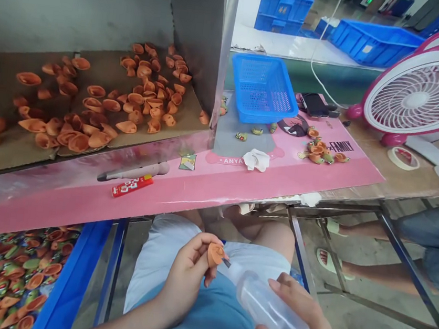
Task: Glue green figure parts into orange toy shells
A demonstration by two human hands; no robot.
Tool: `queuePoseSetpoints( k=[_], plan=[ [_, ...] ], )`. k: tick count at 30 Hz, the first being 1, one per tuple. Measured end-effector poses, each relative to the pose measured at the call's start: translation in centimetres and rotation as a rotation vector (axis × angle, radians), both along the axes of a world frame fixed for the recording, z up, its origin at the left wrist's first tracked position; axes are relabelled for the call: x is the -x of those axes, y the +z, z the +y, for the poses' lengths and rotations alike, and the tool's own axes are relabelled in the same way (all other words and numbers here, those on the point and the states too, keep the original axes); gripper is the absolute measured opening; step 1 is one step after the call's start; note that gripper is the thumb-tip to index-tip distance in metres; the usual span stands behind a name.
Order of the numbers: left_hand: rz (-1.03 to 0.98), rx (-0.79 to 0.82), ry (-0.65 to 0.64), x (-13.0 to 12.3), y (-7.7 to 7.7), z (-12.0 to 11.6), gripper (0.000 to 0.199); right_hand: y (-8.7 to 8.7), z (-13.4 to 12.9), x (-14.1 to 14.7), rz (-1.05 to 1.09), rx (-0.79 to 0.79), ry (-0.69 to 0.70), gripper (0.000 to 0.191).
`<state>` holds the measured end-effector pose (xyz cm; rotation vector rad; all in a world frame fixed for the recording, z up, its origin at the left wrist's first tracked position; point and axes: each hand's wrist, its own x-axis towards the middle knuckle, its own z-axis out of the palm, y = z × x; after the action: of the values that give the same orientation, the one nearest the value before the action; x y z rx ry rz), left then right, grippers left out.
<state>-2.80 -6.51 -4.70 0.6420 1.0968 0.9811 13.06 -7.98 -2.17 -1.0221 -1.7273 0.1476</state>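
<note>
Blue-rimmed tray [71, 279], lower left: orange-and-green painted pieces, heaped. Brown cardboard shelf lining [99, 69], upper left: loose hollow orange shells [129, 99], scattered. Left hand [186, 279], centre, over the lap: left fingers [200, 241] pinched together on a small hollow orange shell [215, 254]. Clear plastic squeeze bottle [272, 310], tilted, its dark nozzle tip [226, 263] just beside that shell. Right hand [298, 311], lower right: right fingers [288, 291] wrapped around the bottle.
</note>
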Motion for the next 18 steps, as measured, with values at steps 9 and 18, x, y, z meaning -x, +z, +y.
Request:
queuePoseSetpoints(
  k=[9, 18],
  plan=[
    [-0.019, -0.019, -0.011, -0.13, -0.07, -0.02, 0.006, 0.04, -0.15, 0.2, -0.031, 0.0, -0.011, 0.028],
    [-0.023, -0.03, -0.024, -0.09, -0.26, -0.09, 0.007, 0.12, -0.16, 0.35, 0.017, -0.003, -0.001, 0.028]
  ],
)
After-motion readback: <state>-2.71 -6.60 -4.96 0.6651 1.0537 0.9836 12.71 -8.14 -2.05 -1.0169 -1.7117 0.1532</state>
